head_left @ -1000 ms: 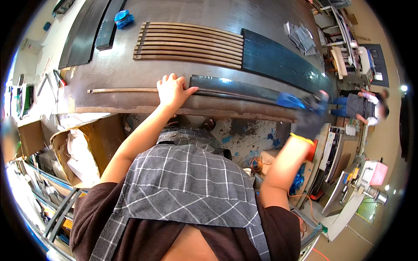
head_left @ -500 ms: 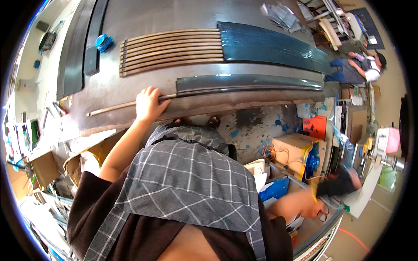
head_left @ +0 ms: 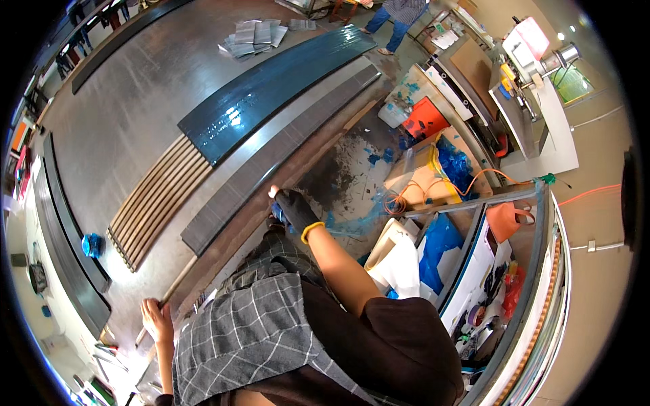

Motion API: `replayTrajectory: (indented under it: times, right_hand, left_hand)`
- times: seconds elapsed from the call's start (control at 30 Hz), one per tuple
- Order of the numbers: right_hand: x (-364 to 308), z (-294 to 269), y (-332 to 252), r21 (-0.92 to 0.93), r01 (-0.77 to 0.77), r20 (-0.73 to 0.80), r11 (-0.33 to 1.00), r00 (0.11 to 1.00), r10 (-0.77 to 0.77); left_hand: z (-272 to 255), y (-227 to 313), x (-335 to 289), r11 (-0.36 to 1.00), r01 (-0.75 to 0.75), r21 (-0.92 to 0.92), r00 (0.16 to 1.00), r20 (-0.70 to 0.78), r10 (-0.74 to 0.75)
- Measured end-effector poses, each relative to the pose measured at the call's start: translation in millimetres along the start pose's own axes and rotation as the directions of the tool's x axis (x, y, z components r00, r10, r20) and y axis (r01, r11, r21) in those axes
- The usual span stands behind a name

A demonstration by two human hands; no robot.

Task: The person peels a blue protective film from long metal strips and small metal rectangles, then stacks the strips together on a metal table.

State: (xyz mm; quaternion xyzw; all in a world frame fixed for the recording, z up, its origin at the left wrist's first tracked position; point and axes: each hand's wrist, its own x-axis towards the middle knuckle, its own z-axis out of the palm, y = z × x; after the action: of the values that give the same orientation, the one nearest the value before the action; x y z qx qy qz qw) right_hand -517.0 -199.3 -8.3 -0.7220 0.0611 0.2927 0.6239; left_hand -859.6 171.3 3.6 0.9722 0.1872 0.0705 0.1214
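My left hand (head_left: 157,321) is closed around a thin light-brown rod (head_left: 179,281) near the table's lower left edge. The rod's upper end runs under a long dark grey strip (head_left: 271,159) lying along the edge. At that strip's near edge is my right hand (head_left: 292,206), in a black fingerless glove with a yellow band at the wrist. Its fingers are curled; something blue shows beside them, but I cannot make out what they hold. Beyond the strip lies a glossy dark-blue panel (head_left: 271,95), with several parallel brown rods (head_left: 159,203) extending from its left end.
A blue roll (head_left: 91,245) sits near long dark bars (head_left: 61,237) on the table's left. Thin grey sheets (head_left: 254,37) lie at the far side. At right stand a cardboard box (head_left: 423,166), an orange cord (head_left: 487,172) and a cluttered bin (head_left: 474,298). Another person (head_left: 399,20) stands beyond.
My view has turned to the right. My right hand has come from beside the bin to the table edge by the grey strip. My left hand has stayed at the rod.
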Motion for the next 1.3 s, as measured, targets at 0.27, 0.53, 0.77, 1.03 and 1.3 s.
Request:
replayTrajectory:
  times: [0.27, 0.53, 0.77, 1.03, 1.3]
  right_hand:
    - [9, 32, -61, 0.635, -0.34, 0.109, 0.693, 0.928, 0.355]
    - [98, 31, -168, 0.396, -0.178, 0.11, 0.901, 0.983, 0.146]
    - [284, 66, -288, 0.451, -0.172, 0.221, 0.876, 0.972, 0.077]
    - [474, 122, -358, 0.367, -0.118, -0.071, 0.922, 0.985, 0.155]
    - [533, 100, -340, 0.474, -0.071, 0.269, 0.878, 0.961, -0.068]
  left_hand:
    - [-35, 21, -20, 0.986, 0.16, -0.047, 0.987, 0.011, -0.159]
    - [-27, 61, 76, 0.973, 0.16, -0.168, 0.975, -0.129, -0.183]
    - [-17, 61, 262, 0.985, 0.138, -0.106, 0.933, -0.321, -0.166]
    - [-36, 38, 456, 0.992, 0.115, 0.052, 0.93, -0.358, -0.089]
    - [-7, -7, 579, 0.992, 0.128, -0.008, 0.972, -0.2, -0.127]
